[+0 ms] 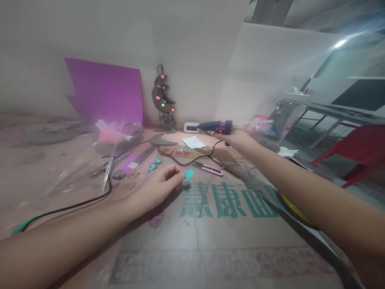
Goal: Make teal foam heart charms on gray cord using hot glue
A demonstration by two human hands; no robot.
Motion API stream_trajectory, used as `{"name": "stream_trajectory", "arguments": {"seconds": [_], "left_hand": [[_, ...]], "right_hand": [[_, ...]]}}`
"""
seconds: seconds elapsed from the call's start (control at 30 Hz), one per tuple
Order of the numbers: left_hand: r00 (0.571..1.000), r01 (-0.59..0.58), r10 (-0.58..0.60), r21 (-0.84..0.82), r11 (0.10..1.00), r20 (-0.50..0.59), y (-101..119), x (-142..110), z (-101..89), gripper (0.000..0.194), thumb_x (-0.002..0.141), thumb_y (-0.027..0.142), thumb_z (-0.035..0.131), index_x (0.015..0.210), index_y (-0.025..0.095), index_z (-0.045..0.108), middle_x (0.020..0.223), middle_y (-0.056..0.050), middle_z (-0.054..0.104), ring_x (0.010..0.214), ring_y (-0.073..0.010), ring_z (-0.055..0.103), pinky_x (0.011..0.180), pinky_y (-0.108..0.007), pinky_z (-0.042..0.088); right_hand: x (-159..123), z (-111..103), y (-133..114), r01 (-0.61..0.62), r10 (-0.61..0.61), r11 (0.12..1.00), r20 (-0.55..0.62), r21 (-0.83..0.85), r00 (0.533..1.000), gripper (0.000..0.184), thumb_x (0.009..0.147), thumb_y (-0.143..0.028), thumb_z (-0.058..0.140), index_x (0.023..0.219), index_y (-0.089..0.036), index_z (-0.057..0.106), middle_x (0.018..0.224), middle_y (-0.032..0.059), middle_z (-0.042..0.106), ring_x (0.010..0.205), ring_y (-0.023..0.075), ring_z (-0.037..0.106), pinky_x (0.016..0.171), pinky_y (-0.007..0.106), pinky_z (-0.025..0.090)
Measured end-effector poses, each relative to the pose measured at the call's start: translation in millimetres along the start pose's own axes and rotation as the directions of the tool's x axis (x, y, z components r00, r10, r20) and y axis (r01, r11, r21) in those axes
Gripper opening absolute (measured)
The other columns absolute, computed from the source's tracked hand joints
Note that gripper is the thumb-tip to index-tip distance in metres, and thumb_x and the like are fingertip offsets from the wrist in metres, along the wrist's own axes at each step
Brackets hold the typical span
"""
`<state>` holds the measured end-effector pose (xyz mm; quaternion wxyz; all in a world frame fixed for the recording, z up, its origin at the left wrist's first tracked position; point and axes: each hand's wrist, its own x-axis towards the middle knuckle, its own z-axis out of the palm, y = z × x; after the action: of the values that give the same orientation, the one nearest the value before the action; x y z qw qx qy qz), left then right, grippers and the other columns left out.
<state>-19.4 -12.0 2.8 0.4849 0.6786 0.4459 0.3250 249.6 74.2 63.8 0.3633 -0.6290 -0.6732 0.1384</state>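
My left hand [161, 185] rests on the flattened cardboard [228, 237], its fingers pinched on a small teal cut-out piece [189, 174]. Two more teal pieces [155, 163] lie just beyond it. My right hand [234, 137] reaches far across the table and is closed on a blue glue gun [217, 127], whose black cord [186, 160] loops back over the cardboard. A pink-handled cutter [209, 169] lies between the two hands.
A purple sheet [105, 90] leans on the back wall beside a dark crescent ornament with coloured dots [162, 96]. A clear plastic bag with pink material [116, 136], scissors [102, 170], a white box [190, 127], and a red chair [359, 152] at right.
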Motion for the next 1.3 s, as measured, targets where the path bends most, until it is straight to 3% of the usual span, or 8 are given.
{"name": "stream_trajectory", "arguments": {"seconds": [0.13, 0.33, 0.6, 0.83, 0.93, 1.0, 1.2, 1.3], "left_hand": [[0.999, -0.027, 0.027, 0.003, 1.000, 0.025, 0, 1, -0.1, 0.031, 0.091, 0.044, 0.050, 0.073, 0.019, 0.049, 0.066, 0.003, 0.049, 0.057, -0.0099, 0.043, 0.050, -0.022, 0.031], [0.999, -0.046, 0.045, 0.046, 0.998, 0.020, 3, 2, -1.1, 0.029, 0.091, 0.041, 0.050, 0.072, 0.018, 0.050, 0.066, 0.003, 0.050, 0.058, -0.0102, 0.043, 0.052, -0.022, 0.032], [0.998, -0.051, 0.050, 0.035, 0.998, 0.033, 1, 2, -0.4, 0.029, 0.091, 0.042, 0.050, 0.075, 0.018, 0.052, 0.067, 0.002, 0.052, 0.059, -0.0111, 0.045, 0.051, -0.022, 0.033], [0.999, -0.032, 0.032, 0.001, 0.999, 0.026, -1, 2, -0.3, 0.033, 0.091, 0.045, 0.052, 0.073, 0.018, 0.050, 0.066, 0.004, 0.051, 0.057, -0.0097, 0.044, 0.051, -0.021, 0.032], [0.999, -0.036, 0.036, 0.017, 0.999, 0.017, -2, 1, -0.8, 0.033, 0.092, 0.045, 0.051, 0.073, 0.018, 0.050, 0.065, 0.004, 0.051, 0.054, -0.0088, 0.042, 0.049, -0.021, 0.030], [0.998, -0.054, 0.053, 0.024, 0.998, 0.015, -2, 1, -0.8, 0.032, 0.092, 0.042, 0.050, 0.072, 0.018, 0.050, 0.064, 0.003, 0.051, 0.052, -0.0085, 0.040, 0.048, -0.021, 0.028], [0.998, -0.061, 0.061, 0.018, 0.998, 0.029, -1, 2, -1.8, 0.032, 0.092, 0.043, 0.051, 0.072, 0.018, 0.050, 0.063, 0.003, 0.050, 0.052, -0.0092, 0.041, 0.048, -0.022, 0.030], [0.994, -0.107, 0.106, 0.048, 0.993, 0.031, -1, 2, -3.2, 0.032, 0.093, 0.041, 0.051, 0.070, 0.018, 0.050, 0.064, 0.003, 0.050, 0.056, -0.0094, 0.043, 0.052, -0.022, 0.033]], "right_hand": [[28, 22, 14, -0.033, 0.036, 0.997, 0.041, -0.076, 0.999, 0.035, 0.077, -0.038, 0.073, 0.102, -0.013, 0.070, 0.089, 0.0101, 0.074, 0.079, 0.0218, 0.066, 0.073, 0.032, 0.052], [34, 36, 34, -0.021, 0.043, 0.978, 0.102, -0.208, 0.994, 0.040, 0.081, -0.038, 0.069, 0.111, -0.010, 0.067, 0.106, 0.0152, 0.072, 0.091, 0.0251, 0.067, 0.081, 0.034, 0.051], [23, 9, 36, 0.112, -0.048, 0.917, 0.173, -0.382, 0.984, 0.046, 0.088, -0.047, 0.059, 0.116, -0.011, 0.065, 0.110, 0.0160, 0.072, 0.096, 0.0254, 0.067, 0.083, 0.033, 0.049], [-19, -21, -2, 0.236, -0.205, 0.804, 0.118, -0.545, 0.972, 0.046, 0.087, -0.035, 0.061, 0.127, -0.013, 0.060, 0.120, 0.0195, 0.065, 0.112, 0.0353, 0.058, 0.094, 0.045, 0.041], [-53, -23, -26, 0.447, -0.396, 0.755, 0.211, -0.479, 0.894, 0.022, 0.090, -0.032, 0.058, 0.101, -0.019, 0.071, 0.104, 0.0106, 0.070, 0.100, 0.0275, 0.062, 0.087, 0.038, 0.045], [-79, -19, -38, 0.531, -0.431, 0.777, 0.329, -0.339, 0.840, 0.017, 0.091, -0.032, 0.058, 0.093, -0.021, 0.071, 0.098, 0.0071, 0.070, 0.096, 0.0236, 0.061, 0.084, 0.035, 0.044], [-128, 5, -40, 0.519, -0.423, 0.855, 0.566, -0.011, 0.708, 0.016, 0.090, -0.030, 0.064, 0.102, -0.022, 0.069, 0.103, 0.0059, 0.062, 0.098, 0.0191, 0.057, 0.088, 0.034, 0.045], [-130, 19, -31, 0.500, -0.439, 0.864, 0.570, 0.057, 0.694, 0.009, 0.091, -0.027, 0.062, 0.094, -0.020, 0.068, 0.098, 0.0050, 0.060, 0.097, 0.0182, 0.055, 0.089, 0.034, 0.044]]}}
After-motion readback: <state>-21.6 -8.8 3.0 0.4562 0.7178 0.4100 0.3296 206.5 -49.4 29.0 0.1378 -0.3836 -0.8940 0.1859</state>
